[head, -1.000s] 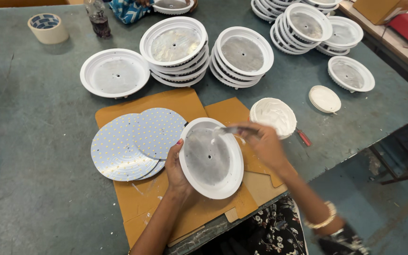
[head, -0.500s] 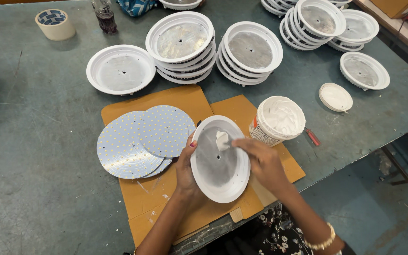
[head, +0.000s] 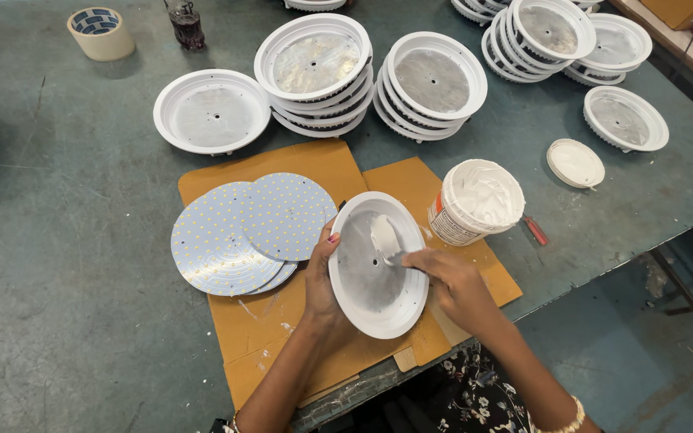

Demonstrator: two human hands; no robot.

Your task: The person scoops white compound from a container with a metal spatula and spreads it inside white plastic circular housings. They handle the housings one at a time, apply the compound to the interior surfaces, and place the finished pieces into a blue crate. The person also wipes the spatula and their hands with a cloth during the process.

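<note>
My left hand (head: 322,281) grips the left rim of a round white lamp housing (head: 370,301), tilted above the brown cardboard (head: 282,321). My right hand (head: 451,285) holds a small spreader (head: 391,255) whose tip carries a lump of white paste, pressed against the housing's grey inner plate. An open white tub of paste (head: 475,200) stands just right of the housing. Round LED boards (head: 242,228) with yellow dots lie overlapping on the cardboard to the left.
Stacks of white housings (head: 314,72) (head: 431,84) (head: 547,36) stand at the back of the green table. Single housings (head: 212,111) (head: 626,118), a white lid (head: 575,163), a tape roll (head: 99,32) and a dark glass (head: 188,24) lie around. The table edge runs at right.
My right hand went from the housing's upper edge over to the paste tub side and came back down onto the inner plate with paste on the spreader. The view has also shifted a little.
</note>
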